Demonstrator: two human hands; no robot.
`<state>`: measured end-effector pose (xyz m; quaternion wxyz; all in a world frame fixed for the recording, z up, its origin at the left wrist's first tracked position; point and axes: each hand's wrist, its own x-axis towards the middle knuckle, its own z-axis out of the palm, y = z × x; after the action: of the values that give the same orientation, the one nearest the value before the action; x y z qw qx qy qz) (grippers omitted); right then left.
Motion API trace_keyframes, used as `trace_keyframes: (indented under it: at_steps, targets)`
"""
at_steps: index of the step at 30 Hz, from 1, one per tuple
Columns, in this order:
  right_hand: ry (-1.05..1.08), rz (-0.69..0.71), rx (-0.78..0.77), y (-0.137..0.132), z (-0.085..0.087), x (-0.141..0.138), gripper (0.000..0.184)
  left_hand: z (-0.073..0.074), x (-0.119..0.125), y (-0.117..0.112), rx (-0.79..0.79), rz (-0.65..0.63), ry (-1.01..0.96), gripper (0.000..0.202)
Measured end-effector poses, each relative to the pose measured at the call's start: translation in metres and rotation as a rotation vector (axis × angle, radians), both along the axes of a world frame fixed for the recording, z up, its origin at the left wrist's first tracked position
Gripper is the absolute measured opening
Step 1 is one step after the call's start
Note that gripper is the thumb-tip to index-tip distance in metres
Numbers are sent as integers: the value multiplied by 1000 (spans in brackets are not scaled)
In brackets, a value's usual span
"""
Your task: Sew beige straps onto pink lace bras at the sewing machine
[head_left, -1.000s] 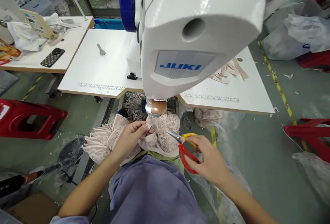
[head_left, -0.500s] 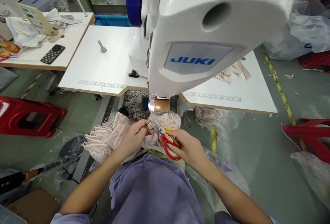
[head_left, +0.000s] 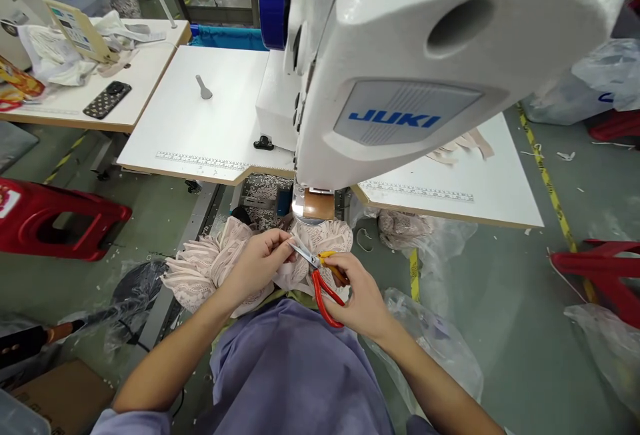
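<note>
A bundle of pale pink lace fabric [head_left: 200,271] lies in my lap below the sewing machine head [head_left: 425,55]. My left hand [head_left: 257,263] pinches an edge of the lace, fingers closed on it. My right hand [head_left: 357,295] grips small scissors [head_left: 320,275] with red and yellow handles. The blade tips touch the lace right at my left fingertips. A metal part with a brown band [head_left: 313,205] hangs from the machine just above both hands.
The white sewing table [head_left: 200,128] carries printed rulers, a grey spoon-shaped tool [head_left: 203,88] and beige fabric strips [head_left: 463,145]. A phone [head_left: 107,99] lies on the neighbouring table. Red stools [head_left: 55,218] stand left and right; plastic bags [head_left: 435,348] lie on the floor.
My right hand has brought the scissors left, from apart at the right to the lace held in my left fingers. The view has shifted closer to the machine.
</note>
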<state>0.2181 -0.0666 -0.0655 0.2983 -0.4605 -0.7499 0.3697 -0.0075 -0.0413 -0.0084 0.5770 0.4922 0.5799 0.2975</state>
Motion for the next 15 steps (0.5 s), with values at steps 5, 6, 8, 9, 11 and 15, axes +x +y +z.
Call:
trace_keyframes:
  at_steps: [5, 6, 8, 9, 11, 15]
  targets:
    - [4, 9, -37, 8, 1, -1, 35, 0, -4, 0, 39, 1, 47, 28]
    - [-4, 6, -60, 8, 0, 0, 34, 0, -4, 0, 48, 8, 55, 28]
    - [-27, -2, -115, 8, -1, 3, 32, -2, -5, -1, 56, 23, 68, 28]
    - [-37, -6, -136, 8, -1, 5, 30, -2, -5, -1, 54, 32, 67, 28]
    - [-50, -23, -152, 6, -3, 10, 28, -3, -5, -2, 48, 55, 48, 29]
    - [-62, -115, -129, 3, -5, 29, 26, -6, -7, -3, 86, 108, 23, 28]
